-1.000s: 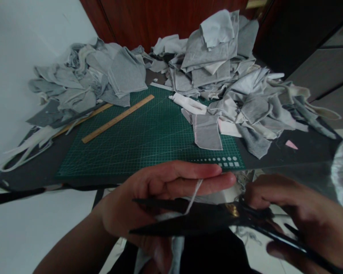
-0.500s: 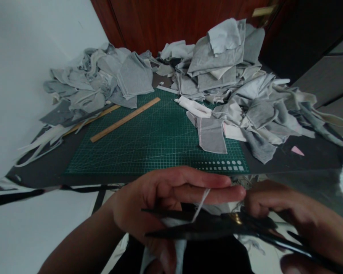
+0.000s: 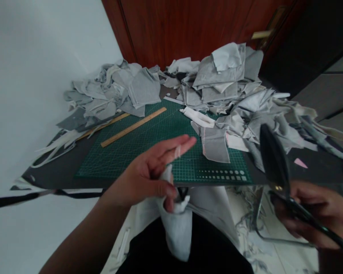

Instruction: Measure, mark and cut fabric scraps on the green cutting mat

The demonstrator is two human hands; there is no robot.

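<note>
My left hand (image 3: pixel 144 173) is in front of the table's near edge, its thumb and fingers closed on a pale grey piece of fabric (image 3: pixel 178 232) that hangs down in a tube-like fold. A thin white strip (image 3: pixel 177 151) lies across its outstretched upper fingers. Off to the right, my right hand (image 3: pixel 317 207) grips a pair of black scissors (image 3: pixel 274 160). Their blades look closed, point upward and away, and stand apart from the fabric. The handles run down to the right, partly hidden by the fingers.
A green cutting mat (image 3: pixel 148 152) lies on the dark table (image 3: pixel 60 167), with a wooden ruler (image 3: pixel 134 127) on it. Grey fabric scraps are heaped in a left pile (image 3: pixel 97 95) and a right pile (image 3: pixel 225 80). A pink scrap (image 3: pixel 300 163) lies at right.
The scissors have moved right and swung upright, away from my left hand; their blades were apart before. My left hand has risen slightly with the fabric. The camera view has tilted up.
</note>
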